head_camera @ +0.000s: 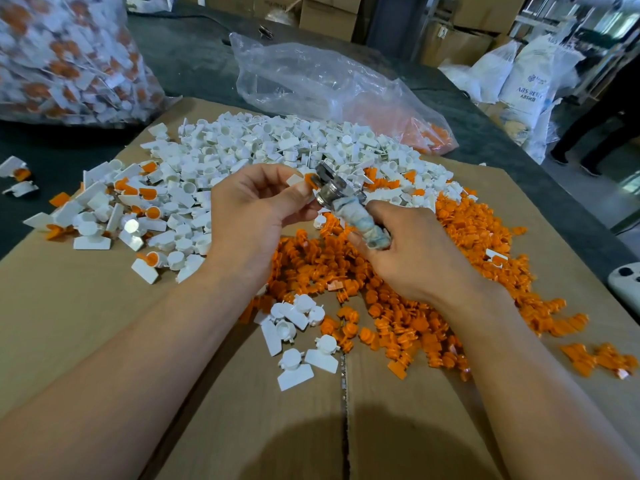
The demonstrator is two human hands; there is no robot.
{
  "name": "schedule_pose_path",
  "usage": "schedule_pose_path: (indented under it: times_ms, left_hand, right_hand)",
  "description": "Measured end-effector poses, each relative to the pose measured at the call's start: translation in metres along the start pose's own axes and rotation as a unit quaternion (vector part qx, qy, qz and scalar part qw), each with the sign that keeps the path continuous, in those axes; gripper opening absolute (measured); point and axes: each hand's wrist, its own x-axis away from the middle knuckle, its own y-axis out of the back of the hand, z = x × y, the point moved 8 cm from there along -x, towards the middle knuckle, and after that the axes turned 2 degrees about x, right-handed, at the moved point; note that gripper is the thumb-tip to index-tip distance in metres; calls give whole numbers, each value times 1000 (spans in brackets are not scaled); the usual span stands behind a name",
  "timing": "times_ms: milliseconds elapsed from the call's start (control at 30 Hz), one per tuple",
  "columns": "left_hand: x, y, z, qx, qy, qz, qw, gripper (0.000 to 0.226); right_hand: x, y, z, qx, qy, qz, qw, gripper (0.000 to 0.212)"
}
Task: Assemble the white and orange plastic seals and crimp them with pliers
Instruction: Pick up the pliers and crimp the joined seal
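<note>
My left hand [256, 206] pinches a white and orange seal [302, 180] between thumb and fingers, above the middle of the cardboard. My right hand [405, 251] grips the cloth-wrapped handles of the pliers [349, 206]. The metal jaws sit against the orange part of the seal. A heap of loose white seal bodies [263, 147] lies behind the hands. A heap of orange inserts [433, 289] spreads below and to the right. Joined white-and-orange seals [135, 192] lie scattered at the left.
Flattened cardboard [86, 323] covers the dark table. A clear bag of finished seals [65, 57] stands at the back left. A crumpled clear bag [325, 81] with orange pieces lies behind the white heap. A white device [625, 285] rests at the right edge. Sacks and cartons stand beyond.
</note>
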Motion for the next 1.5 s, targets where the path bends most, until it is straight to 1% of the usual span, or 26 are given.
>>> schedule_pose_path:
  times_ms: [233, 400, 533, 633, 767, 867, 967, 1067, 1200, 1233, 1300, 1400, 1500]
  left_hand:
    - [0, 1, 0, 2, 4, -3, 1000, 18]
    - [1, 1, -1, 7, 9, -9, 1000, 17]
    - [2, 2, -1, 13, 11, -16, 1000, 18]
    - [2, 1, -3, 22, 9, -10, 1000, 15]
    - [0, 1, -1, 12, 19, -9, 1000, 18]
    - [-1, 1, 3, 17, 41, -10, 999, 18]
    - [-2, 2, 7, 9, 67, -13, 998, 19]
    - [-1, 3, 11, -14, 86, -12, 996, 22]
    - [0, 4, 13, -28, 99, -19, 995, 19]
    - [0, 4, 13, -29, 100, -20, 994, 18]
    - [1, 4, 13, -33, 102, -20, 994, 15]
    - [1, 5, 14, -28, 105, -21, 994, 12]
    - [2, 6, 14, -20, 109, -22, 994, 11]
  right_hand:
    - [-1, -2, -1, 6, -3, 0, 1000, 15]
    - [-2, -3, -2, -1, -8, -3, 1000, 16]
    - [-1, -3, -1, 22, -5, -2, 1000, 14]
    - [0, 0, 1, 19, 4, -15, 1000, 14]
    - [-1, -4, 0, 18, -1, -8, 1000, 16]
    - [-1, -6, -4, 12, -13, -5, 1000, 22]
    - [-1, -1, -14, 0, -48, -25, 999, 29]
    - [-2, 6, -30, 19, -88, -48, 995, 37]
    - [-3, 11, -52, 45, -136, -65, 988, 47]
    - [-3, 12, -56, 53, -147, -68, 985, 53]
    - [-4, 13, -62, 79, -158, -65, 982, 63]
    - [-7, 8, -65, 113, -162, -45, 979, 62]
    - [-9, 2, -69, 118, -165, -30, 979, 68]
